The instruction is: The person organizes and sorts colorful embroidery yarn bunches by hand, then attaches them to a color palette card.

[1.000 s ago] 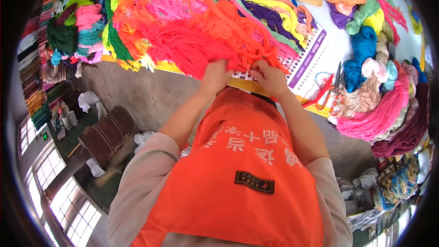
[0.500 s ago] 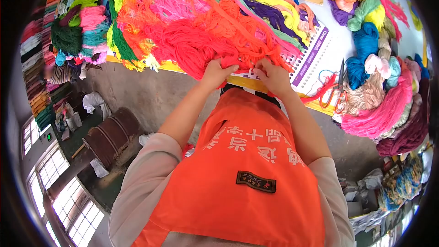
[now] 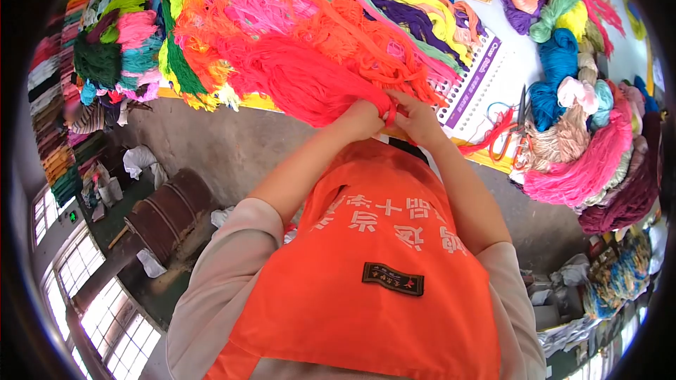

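A thick hank of coral-red thread (image 3: 303, 81) stretches over the table's front edge, and its near end is drawn together in a narrow bundle. My left hand (image 3: 362, 119) is closed around that end. Touching it from the right, my right hand (image 3: 417, 118) has its fingers bent in a pinch at the bundle's tip, on a loop of the same red thread. Its fingertips are partly hidden. Behind the hank lie orange-red tangled threads (image 3: 352, 32) and pink threads (image 3: 264, 10). Beside my right hand is a white punched thread card with a purple strip (image 3: 473, 86).
Scissors with orange handles (image 3: 520, 127) lie right of the card, next to a small red thread bundle (image 3: 493, 135). Blue yarn (image 3: 556, 63) and pink skeins (image 3: 581, 169) pile up at the right edge. Green thread (image 3: 184, 63) hangs at the left. A rusty drum (image 3: 169, 211) stands below.
My left hand has moved right, up to my right hand, and closed round the red thread. The loose strands are now pulled into one smooth bundle.
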A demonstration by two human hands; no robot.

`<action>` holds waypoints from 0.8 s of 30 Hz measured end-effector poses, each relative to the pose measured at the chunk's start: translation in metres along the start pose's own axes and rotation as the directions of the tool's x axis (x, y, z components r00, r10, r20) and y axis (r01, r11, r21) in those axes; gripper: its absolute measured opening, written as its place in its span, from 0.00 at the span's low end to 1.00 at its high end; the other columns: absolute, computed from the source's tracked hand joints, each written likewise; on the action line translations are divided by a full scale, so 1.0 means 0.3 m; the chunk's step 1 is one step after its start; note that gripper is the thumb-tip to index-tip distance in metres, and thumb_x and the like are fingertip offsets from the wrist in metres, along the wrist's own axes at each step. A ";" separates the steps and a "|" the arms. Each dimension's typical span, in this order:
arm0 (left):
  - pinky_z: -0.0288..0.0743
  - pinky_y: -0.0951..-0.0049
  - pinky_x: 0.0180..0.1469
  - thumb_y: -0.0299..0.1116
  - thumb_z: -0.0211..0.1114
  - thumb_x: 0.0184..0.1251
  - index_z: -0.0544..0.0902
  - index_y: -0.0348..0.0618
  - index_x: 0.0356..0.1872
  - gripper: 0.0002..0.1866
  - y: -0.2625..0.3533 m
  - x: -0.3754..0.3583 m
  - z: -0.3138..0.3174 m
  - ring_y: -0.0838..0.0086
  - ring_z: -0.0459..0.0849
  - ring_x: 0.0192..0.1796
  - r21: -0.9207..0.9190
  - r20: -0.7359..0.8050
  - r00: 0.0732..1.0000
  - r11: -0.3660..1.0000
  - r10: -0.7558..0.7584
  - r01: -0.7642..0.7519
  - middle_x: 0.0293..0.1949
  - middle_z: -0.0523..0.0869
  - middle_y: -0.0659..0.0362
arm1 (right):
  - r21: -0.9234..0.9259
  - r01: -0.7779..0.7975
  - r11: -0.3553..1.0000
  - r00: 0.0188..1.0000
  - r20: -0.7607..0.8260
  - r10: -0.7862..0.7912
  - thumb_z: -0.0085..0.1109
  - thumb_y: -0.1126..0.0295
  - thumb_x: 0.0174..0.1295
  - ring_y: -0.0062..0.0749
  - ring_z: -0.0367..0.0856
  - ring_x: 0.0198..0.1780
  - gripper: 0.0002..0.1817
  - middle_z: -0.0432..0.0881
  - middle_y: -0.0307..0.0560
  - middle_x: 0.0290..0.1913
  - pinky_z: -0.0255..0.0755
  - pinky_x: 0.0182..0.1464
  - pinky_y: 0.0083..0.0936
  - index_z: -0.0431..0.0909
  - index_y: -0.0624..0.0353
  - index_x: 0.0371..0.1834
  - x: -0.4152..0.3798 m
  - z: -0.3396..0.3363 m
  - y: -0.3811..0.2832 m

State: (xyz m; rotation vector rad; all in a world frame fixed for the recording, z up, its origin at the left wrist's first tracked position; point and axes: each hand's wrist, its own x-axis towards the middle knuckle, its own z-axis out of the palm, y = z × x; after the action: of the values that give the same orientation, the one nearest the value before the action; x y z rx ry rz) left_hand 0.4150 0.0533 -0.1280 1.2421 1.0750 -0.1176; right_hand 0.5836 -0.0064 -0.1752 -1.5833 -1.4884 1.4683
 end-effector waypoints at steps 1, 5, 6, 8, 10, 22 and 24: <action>0.71 0.76 0.22 0.20 0.60 0.62 0.75 0.39 0.36 0.05 0.012 0.005 -0.006 0.75 0.81 0.22 0.040 0.044 0.999 0.999 -0.004 0.002 0.27 0.80 0.61 | -0.189 -0.082 0.978 0.992 0.075 0.097 0.56 0.52 0.67 0.51 0.87 0.41 0.24 0.85 0.57 0.37 0.77 0.42 0.38 0.72 0.40 0.66 -0.007 -0.015 -0.018; 0.62 0.84 0.16 0.32 0.65 0.70 0.76 0.36 0.57 0.18 -0.075 -0.037 -0.146 0.79 0.82 0.27 -0.683 0.274 0.959 0.685 -0.080 0.252 0.46 0.85 0.53 | -0.278 -0.050 0.959 0.994 0.077 0.074 0.49 0.50 0.70 0.51 0.86 0.38 0.23 0.83 0.57 0.32 0.76 0.40 0.40 0.71 0.38 0.67 -0.007 -0.035 -0.064; 0.61 0.85 0.16 0.31 0.64 0.71 0.76 0.35 0.57 0.17 -0.059 -0.081 -0.189 0.79 0.80 0.26 -0.759 0.280 0.959 0.604 -0.035 0.243 0.47 0.85 0.51 | -0.256 -0.078 0.964 0.992 0.072 0.099 0.47 0.50 0.70 0.52 0.85 0.37 0.22 0.84 0.54 0.31 0.77 0.40 0.43 0.71 0.35 0.66 -0.006 -0.038 -0.079; 0.61 0.86 0.16 0.31 0.60 0.74 0.77 0.33 0.55 0.15 -0.130 -0.156 -0.288 0.81 0.77 0.26 -0.850 0.248 0.951 0.513 0.186 0.121 0.47 0.85 0.49 | -0.231 -0.106 0.967 0.990 0.066 0.124 0.46 0.50 0.69 0.53 0.85 0.37 0.21 0.85 0.52 0.31 0.77 0.39 0.47 0.72 0.32 0.64 -0.007 -0.040 -0.085; 0.60 0.87 0.16 0.30 0.56 0.76 0.79 0.33 0.51 0.12 -0.199 -0.233 -0.377 0.82 0.74 0.28 -0.939 0.108 0.910 0.341 0.399 -0.038 0.45 0.85 0.50 | -0.242 -0.127 0.962 0.987 0.062 0.146 0.47 0.53 0.68 0.51 0.85 0.36 0.21 0.85 0.50 0.30 0.77 0.39 0.47 0.72 0.32 0.64 -0.005 -0.034 -0.080; 0.68 0.76 0.24 0.40 0.66 0.69 0.87 0.42 0.42 0.12 0.057 -0.171 -0.162 0.81 0.73 0.22 -0.217 -0.627 0.770 0.923 0.119 -0.319 0.32 0.87 0.62 | -0.163 -0.126 0.978 0.992 -0.050 0.119 0.56 0.55 0.65 0.47 0.86 0.37 0.26 0.85 0.48 0.32 0.78 0.43 0.43 0.71 0.44 0.67 -0.028 0.009 -0.093; 0.76 0.64 0.31 0.38 0.67 0.65 0.87 0.41 0.41 0.12 -0.031 -0.080 -0.052 0.65 0.81 0.26 0.250 -0.505 0.755 0.908 0.418 -0.335 0.33 0.88 0.54 | -0.140 -0.123 0.983 0.992 -0.059 0.116 0.57 0.53 0.65 0.47 0.86 0.38 0.27 0.85 0.50 0.32 0.78 0.43 0.43 0.70 0.46 0.67 -0.036 0.013 -0.110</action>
State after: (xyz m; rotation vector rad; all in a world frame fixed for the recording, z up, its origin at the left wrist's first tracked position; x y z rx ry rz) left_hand 0.3872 0.0513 -0.1163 1.6611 1.2905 0.5197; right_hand 0.5702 -0.0086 -0.1430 -1.8100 -1.5229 1.4012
